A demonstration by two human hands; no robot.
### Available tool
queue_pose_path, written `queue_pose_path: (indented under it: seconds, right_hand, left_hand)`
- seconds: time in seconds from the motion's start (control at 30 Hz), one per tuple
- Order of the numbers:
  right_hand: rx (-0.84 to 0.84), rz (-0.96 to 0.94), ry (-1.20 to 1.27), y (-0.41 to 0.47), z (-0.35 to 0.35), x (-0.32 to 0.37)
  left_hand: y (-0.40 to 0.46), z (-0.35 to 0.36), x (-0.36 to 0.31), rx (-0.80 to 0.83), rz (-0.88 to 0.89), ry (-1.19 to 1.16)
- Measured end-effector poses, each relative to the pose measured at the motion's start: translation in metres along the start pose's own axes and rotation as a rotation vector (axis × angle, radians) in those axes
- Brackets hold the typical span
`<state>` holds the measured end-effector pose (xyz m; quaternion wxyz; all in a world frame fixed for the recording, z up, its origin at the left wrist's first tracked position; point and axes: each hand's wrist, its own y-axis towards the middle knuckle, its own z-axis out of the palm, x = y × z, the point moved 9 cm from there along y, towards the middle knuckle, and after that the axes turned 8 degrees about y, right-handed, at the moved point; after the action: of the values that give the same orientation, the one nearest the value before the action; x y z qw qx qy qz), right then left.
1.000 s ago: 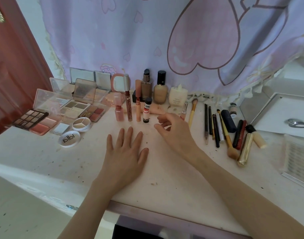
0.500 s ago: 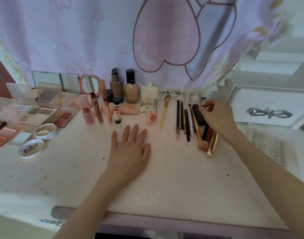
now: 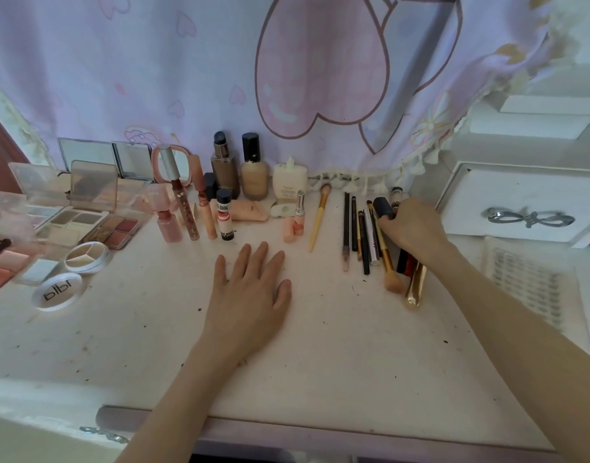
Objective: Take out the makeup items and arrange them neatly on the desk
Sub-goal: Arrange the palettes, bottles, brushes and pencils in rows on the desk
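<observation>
Makeup items stand and lie in a row along the back of the desk (image 3: 320,362), under a pink heart-print curtain (image 3: 287,78). At the left are open palettes (image 3: 96,222), a round compact (image 3: 85,257) and a white lid (image 3: 57,291). Next come a pink bottle (image 3: 166,215), two lip glosses (image 3: 183,208), a small black-capped tube (image 3: 224,219), and behind them two foundation bottles (image 3: 253,168) and a cream bottle (image 3: 289,180). A lipstick (image 3: 299,208) stands near a yellow-handled brush (image 3: 318,218).

Further right, pencils (image 3: 346,228) and brushes (image 3: 385,255) lie side by side, with a gold tube (image 3: 415,289) at the near end of the group.

The left hand (image 3: 250,295) lies flat on the desk in the middle, palm down, fingers straight and slightly spread, holding nothing.

The right hand (image 3: 414,228) reaches over the group of pencils and brushes, its fingers curled round a dark stubby tube (image 3: 383,208), whose black end sticks out past the fingertips. How much of the tube rests on the desk I cannot tell.

A white drawer box (image 3: 521,202) with a silver bow handle (image 3: 527,218) stands at the right, just beside the right hand, and a white mesh tray (image 3: 527,282) lies in front of it.
</observation>
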<state>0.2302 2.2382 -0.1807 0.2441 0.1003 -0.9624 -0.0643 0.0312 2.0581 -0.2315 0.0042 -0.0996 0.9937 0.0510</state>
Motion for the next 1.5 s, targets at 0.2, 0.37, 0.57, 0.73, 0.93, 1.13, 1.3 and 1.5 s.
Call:
queue_pose_path:
  seconds: [0.2, 0.37, 0.57, 0.73, 0.93, 1.13, 1.3, 1.5]
  right_hand:
    - [-0.146, -0.015, 0.254, -0.027, -0.039, 0.019]
    - [0.339, -0.035, 0.714, -0.072, -0.009, 0.061]
    - [0.973, -0.054, 0.799, -0.125, 0.051, 0.103]
    - [1.123, -0.089, 0.915, -0.142, 0.058, 0.111]
    - [1.031, -0.118, 0.916, -0.145, 0.063, 0.112]
    - [0.901, -0.229, 0.796, -0.139, 0.055, 0.114]
    - [0.956, -0.185, 0.683, -0.135, 0.057, 0.101]
    - [0.772, -0.101, 0.679, -0.118, 0.052, 0.092]
  left_hand:
    - [-0.002, -0.007, 0.000, -0.035, 0.006, -0.085]
    - [-0.009, -0.044, 0.001, -0.291, 0.072, -0.645]
    - [-0.023, -0.064, -0.006, -0.444, 0.258, -0.714]
    - [-0.021, -0.058, -0.006, -0.367, 0.259, -0.793]
    - [-0.023, -0.060, -0.005, -0.369, 0.276, -0.852]
    - [-0.024, -0.064, -0.002, -0.400, 0.257, -0.857]
    - [-0.021, -0.058, 0.030, -0.501, -0.066, -0.877]
    - [-0.019, -0.048, 0.044, -0.476, -0.319, -0.750]
